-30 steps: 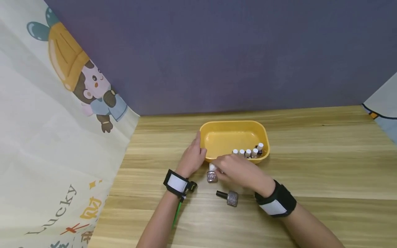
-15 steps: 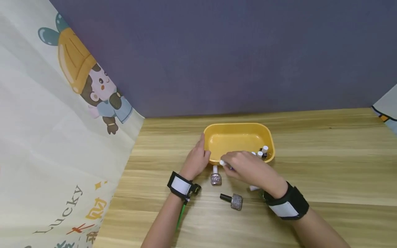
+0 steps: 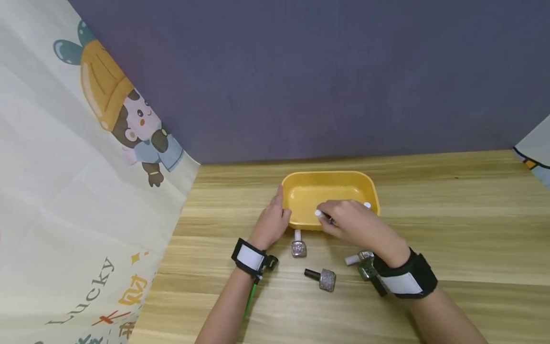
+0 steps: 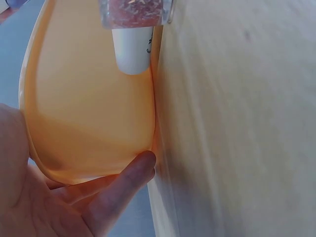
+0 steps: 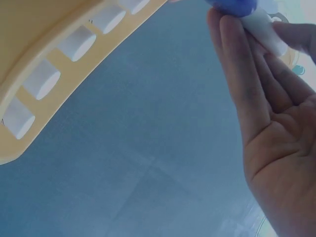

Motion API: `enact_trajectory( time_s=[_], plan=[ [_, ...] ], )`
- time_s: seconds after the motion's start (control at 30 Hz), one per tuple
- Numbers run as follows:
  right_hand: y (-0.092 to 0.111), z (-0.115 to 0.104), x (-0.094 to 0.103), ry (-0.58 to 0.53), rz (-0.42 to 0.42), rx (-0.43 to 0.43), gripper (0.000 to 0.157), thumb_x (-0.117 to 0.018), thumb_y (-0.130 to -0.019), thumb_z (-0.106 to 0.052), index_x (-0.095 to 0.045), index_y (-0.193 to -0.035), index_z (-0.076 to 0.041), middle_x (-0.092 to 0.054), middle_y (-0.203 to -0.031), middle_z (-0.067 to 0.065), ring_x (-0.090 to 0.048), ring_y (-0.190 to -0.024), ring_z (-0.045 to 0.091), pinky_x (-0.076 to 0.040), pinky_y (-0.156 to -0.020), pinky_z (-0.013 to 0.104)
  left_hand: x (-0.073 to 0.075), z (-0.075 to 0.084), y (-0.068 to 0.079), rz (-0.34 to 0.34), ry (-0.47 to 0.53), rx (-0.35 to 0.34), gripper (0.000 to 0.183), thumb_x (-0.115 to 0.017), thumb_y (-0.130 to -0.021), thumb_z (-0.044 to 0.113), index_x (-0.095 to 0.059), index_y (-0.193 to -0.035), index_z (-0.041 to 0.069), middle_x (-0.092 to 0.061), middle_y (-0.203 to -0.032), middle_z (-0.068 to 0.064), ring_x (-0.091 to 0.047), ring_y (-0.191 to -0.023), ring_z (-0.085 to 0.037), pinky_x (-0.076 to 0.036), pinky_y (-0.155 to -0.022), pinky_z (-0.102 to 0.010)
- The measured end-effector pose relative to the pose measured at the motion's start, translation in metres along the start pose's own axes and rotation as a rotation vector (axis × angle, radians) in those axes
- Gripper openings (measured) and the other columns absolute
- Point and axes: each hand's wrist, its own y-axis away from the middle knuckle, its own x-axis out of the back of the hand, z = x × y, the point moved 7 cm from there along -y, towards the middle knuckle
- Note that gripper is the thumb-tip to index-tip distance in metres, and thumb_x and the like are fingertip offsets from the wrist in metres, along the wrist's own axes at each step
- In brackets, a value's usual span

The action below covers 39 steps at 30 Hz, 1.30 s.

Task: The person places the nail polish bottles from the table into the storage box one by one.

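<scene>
My left hand [image 3: 270, 222] rests on the left end of a yellow plastic tub [image 3: 309, 226], its fingers along the outside and its thumb [image 4: 121, 190] at the front corner. Over the tub's front rim, my right hand [image 3: 350, 222] pinches a nail polish bottle by its white cap [image 3: 318, 213]; the blue bottle body [image 5: 234, 6] shows in the right wrist view. Several white-capped bottles [image 5: 76, 42] stand along the inside of the tub, mostly covered by my right hand in the head view. A pink glitter bottle [image 3: 298, 249] lies just in front of the tub.
On the wooden table [image 3: 240, 191], a grey glitter bottle [image 3: 327, 280] with a black cap lies in front. Beside my right wrist are a white-capped bottle [image 3: 353, 259] and a green bottle [image 3: 367, 269] with a black cap. A dark panel [image 3: 322, 81] stands behind.
My right hand has moved up and to the right, taking the white-capped bottle from in front of the tub to over its rim. My left hand stays on the tub's end.
</scene>
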Motion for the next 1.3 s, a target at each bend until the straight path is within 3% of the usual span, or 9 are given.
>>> enact_trajectory(
  time_s=[0.4, 0.67, 1.0, 1.3],
  plan=[
    [0.001, 0.004, 0.007, -0.010, 0.049, 0.005, 0.012, -0.051, -0.087, -0.018, -0.050, -0.075, -0.018, -0.043, -0.062, -0.010, -0.039, -0.054, 0.002, -0.035, -0.048, 0.018, 0.000, 0.000, 0.001, -0.012, -0.003, 0.002, 0.067, -0.030, -0.093, 0.035, 0.007, -0.147, 0.020, -0.023, -0.151, -0.007, -0.032, -0.131, -0.018, -0.026, -0.106, -0.031],
    [0.007, 0.018, 0.017, -0.031, 0.070, -0.030, 0.007, -0.053, -0.087, -0.018, -0.054, -0.081, -0.016, -0.046, -0.068, -0.012, -0.043, -0.059, 0.003, -0.038, -0.053, 0.020, 0.000, 0.000, 0.000, -0.005, 0.004, -0.006, 0.067, -0.032, -0.093, 0.033, 0.007, -0.147, 0.021, -0.023, -0.151, -0.006, -0.044, -0.116, -0.015, -0.034, -0.101, -0.031],
    [0.011, 0.030, 0.021, -0.010, 0.081, -0.038, 0.008, -0.050, -0.089, -0.017, -0.054, -0.082, -0.013, -0.045, -0.070, -0.009, -0.040, -0.057, 0.004, -0.036, -0.050, 0.020, -0.001, 0.000, 0.000, -0.003, 0.004, -0.004, 0.069, -0.034, -0.093, 0.031, 0.008, -0.147, 0.022, -0.024, -0.151, -0.008, -0.046, -0.114, -0.017, -0.035, -0.100, -0.031],
    [0.012, 0.037, 0.022, -0.042, 0.071, -0.067, 0.009, -0.052, -0.088, -0.017, -0.058, -0.089, -0.010, -0.056, -0.078, -0.007, -0.053, -0.069, 0.003, -0.042, -0.053, 0.019, 0.000, -0.001, -0.001, -0.001, 0.011, -0.011, 0.069, -0.034, -0.093, 0.031, 0.009, -0.147, 0.021, -0.022, -0.151, -0.008, -0.041, -0.123, -0.017, -0.031, -0.103, -0.031]
  ],
)
